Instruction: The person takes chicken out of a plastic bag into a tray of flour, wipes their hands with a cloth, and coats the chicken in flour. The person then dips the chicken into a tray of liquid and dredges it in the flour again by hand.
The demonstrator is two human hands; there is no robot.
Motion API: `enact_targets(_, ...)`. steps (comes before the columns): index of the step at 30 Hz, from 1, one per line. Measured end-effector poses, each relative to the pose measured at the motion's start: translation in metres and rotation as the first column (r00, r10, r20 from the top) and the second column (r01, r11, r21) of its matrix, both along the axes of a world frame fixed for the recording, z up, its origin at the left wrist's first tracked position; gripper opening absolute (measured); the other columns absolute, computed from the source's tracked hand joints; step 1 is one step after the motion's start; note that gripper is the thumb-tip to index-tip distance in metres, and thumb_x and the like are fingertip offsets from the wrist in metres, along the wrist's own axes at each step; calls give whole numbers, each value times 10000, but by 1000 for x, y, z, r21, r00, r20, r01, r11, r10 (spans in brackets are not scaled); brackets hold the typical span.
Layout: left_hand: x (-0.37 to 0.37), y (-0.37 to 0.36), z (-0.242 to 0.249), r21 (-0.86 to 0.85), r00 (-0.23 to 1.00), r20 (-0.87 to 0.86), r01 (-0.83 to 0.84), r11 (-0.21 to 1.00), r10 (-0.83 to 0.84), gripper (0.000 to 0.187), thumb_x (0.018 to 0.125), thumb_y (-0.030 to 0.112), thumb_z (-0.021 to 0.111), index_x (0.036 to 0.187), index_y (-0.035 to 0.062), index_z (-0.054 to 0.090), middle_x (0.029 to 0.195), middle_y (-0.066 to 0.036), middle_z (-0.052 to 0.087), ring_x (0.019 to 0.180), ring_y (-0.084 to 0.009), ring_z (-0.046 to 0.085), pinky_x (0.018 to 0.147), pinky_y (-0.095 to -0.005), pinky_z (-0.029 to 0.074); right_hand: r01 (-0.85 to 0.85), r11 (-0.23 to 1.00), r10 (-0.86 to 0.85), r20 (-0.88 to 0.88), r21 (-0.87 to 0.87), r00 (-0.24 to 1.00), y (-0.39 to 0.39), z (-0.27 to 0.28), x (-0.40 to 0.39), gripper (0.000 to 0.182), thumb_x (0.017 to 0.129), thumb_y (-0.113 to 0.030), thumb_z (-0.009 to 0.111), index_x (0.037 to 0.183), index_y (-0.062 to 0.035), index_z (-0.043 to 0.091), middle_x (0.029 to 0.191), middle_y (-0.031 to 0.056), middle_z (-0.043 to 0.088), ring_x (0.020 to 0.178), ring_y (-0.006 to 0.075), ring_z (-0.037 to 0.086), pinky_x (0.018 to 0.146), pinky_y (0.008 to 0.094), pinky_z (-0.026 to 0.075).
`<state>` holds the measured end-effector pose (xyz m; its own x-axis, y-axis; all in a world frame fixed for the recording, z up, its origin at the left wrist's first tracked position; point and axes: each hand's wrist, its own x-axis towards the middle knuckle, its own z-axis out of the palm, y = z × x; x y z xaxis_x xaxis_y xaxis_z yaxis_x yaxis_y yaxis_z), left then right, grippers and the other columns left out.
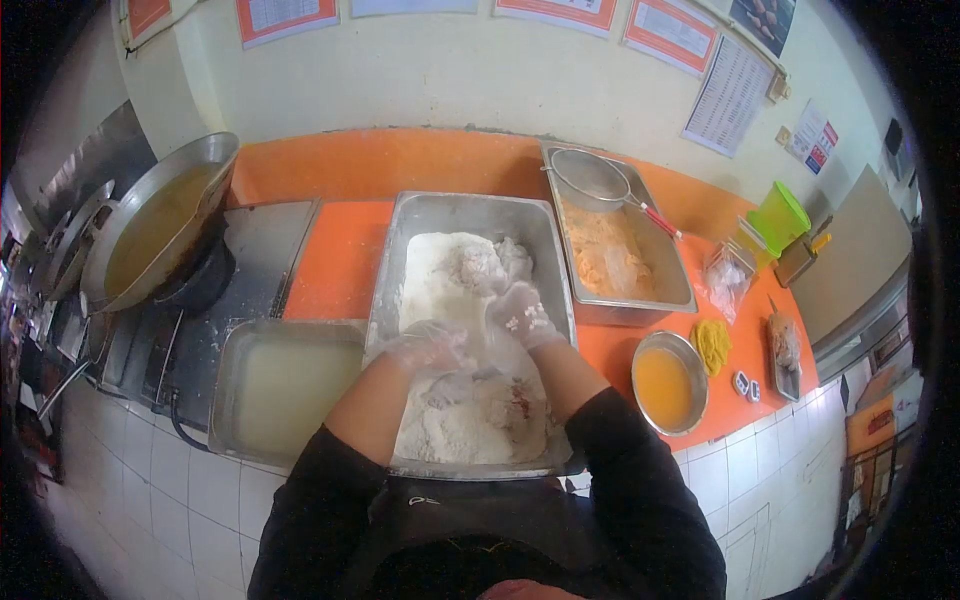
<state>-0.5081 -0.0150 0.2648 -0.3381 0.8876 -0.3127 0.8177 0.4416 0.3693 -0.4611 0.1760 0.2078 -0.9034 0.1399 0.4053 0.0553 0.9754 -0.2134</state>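
Note:
Both my hands wear clear plastic gloves and reach into a deep metal tray (384, 290) of white flour (425, 270). My left hand (432, 347) lies low over the flour at the left, its fingers loosely extended toward the middle. My right hand (520, 315) is at the right side, with flour clumps stuck on its back; its fingertips are hidden. Just beyond it lies a flour-coated lump of food (480, 270). More coated pieces (450, 388) sit below my left hand, and a reddish-brown patch (521, 400) shows in the flour nearer me.
At right stands a tray of orange-coated pieces (605, 245) with a strainer (590, 178) across it. Nearby are a bowl of orange liquid (664, 388), a yellow cloth (711, 346) and small timers (745, 386). Left are a cloudy-liquid tray (285, 385) and a large oil pan (160, 225).

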Motion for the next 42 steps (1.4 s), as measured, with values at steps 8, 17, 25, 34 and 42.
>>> enact_targets(8,20,24,-90,-228,948,-317,-110,968,33,669,629,339,681,1147,-31,475,1112,-218,525,1034,-306,513,920,-382,378,-288,957,183,823,-25,538,-41,-24,13,262,796,-275,518,921,-46,543,754,110,571,703,250,552,616,359,436)
enact_targets(17,38,16,-60,-150,930,-344,81,985,-129,468,691,208,553,1102,-14,527,1091,-186,547,988,-303,541,866,-372,420,-223,971,57,834,81,549,-25,-24,25,273,797,-275,516,932,-38,526,809,125,556,746,247,532,649,354,417)
enact_targets(25,-18,22,-40,189,874,-51,-466,864,483,405,733,303,531,1013,13,567,1062,-200,550,943,-336,548,816,-398,436,48,968,1,194,-248,981,-6,24,-1,283,797,-275,514,941,-31,511,858,138,542,785,244,515,678,351,400)
enact_targets(34,5,13,-76,100,890,-201,-398,912,410,595,755,338,552,1211,4,365,1169,-206,453,1078,-311,465,893,-421,398,-214,265,-40,-232,-940,972,-74,18,4,469,820,-310,489,1189,-35,397,1197,134,425,1139,222,371,959,332,279)
enact_targets(42,-6,25,-73,256,873,-37,-461,850,485,554,745,340,595,1111,-50,454,1029,-229,513,977,-337,506,809,-441,420,-202,647,-33,-291,-736,956,-64,12,4,546,779,-300,524,1226,-37,354,1256,138,381,1195,246,326,997,363,239)
